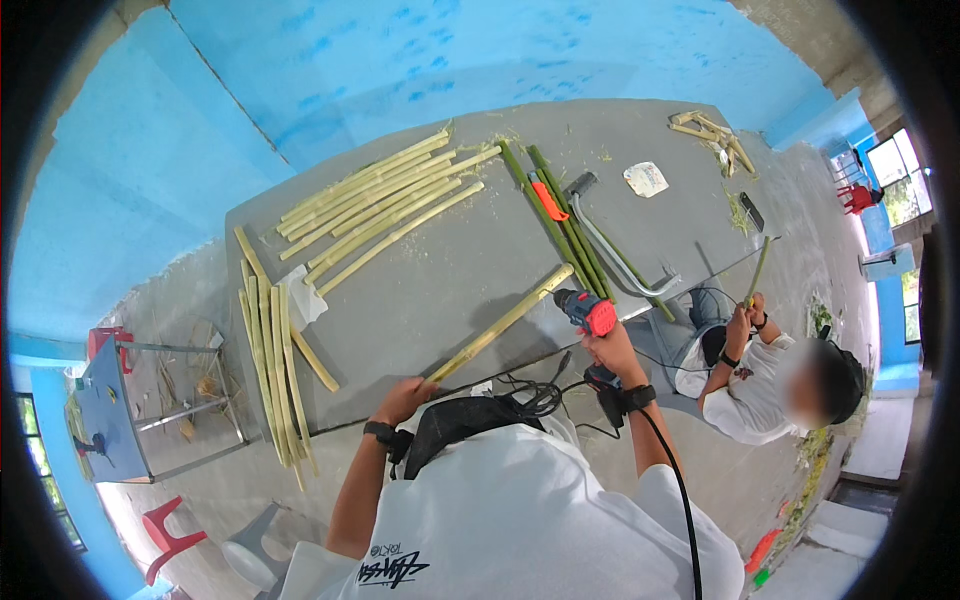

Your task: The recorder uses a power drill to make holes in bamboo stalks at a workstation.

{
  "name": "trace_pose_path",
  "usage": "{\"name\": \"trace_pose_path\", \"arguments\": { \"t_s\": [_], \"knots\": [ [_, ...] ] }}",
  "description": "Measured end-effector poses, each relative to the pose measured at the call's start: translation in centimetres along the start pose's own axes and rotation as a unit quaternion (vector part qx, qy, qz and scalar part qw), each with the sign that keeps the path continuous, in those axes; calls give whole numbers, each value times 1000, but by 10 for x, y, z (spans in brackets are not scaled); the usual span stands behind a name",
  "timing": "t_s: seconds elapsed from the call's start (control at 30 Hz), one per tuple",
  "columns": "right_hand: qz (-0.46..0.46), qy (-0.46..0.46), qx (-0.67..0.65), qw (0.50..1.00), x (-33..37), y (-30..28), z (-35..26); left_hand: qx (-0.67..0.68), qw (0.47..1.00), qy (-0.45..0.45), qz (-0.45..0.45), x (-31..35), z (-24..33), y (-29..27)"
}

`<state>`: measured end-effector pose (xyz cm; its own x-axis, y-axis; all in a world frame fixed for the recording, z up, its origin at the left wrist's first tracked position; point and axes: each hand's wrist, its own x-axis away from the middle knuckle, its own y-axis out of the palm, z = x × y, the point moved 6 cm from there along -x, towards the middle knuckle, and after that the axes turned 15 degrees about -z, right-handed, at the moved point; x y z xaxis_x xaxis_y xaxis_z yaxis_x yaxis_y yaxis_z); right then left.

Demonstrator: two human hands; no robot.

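Observation:
My left hand (403,400) is closed around the near end of a peeled, pale yellow-green bamboo pole (500,325), which lies slantwise over the front of the grey table (420,285). My right hand (612,352) grips a red and black cordless drill (590,311). The drill's nose points left at the pole's far right end; whether the bit touches it I cannot make out. Just beyond the drill lie several green unpeeled poles (560,225). An orange-handled tool (549,202) and a hacksaw (615,250) with a bent metal frame rest on and beside them.
Peeled poles (370,195) lie in a row at the back left, and more (270,350) overhang the left edge. Short cut pieces (715,135) sit at the far right. A co-worker (765,380) seated at right holds a green stick (760,268). A black cable (535,395) lies before me.

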<state>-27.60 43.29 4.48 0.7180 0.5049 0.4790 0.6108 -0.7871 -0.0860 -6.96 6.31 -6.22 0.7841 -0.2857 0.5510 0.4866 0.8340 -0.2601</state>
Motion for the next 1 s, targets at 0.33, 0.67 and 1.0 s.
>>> {"name": "trace_pose_path", "arguments": {
  "t_s": [0.33,0.67,1.0],
  "knots": [
    [-8,-1,10,1000,0,-2,1,-16,1000,6,12,5,11,-3],
    [7,-2,56,998,1,-4,4,-26,998,42,30,8,22,-6],
    [-10,-15,7,1000,1,-2,2,-13,1000,22,13,4,18,-4]
  ]
}}
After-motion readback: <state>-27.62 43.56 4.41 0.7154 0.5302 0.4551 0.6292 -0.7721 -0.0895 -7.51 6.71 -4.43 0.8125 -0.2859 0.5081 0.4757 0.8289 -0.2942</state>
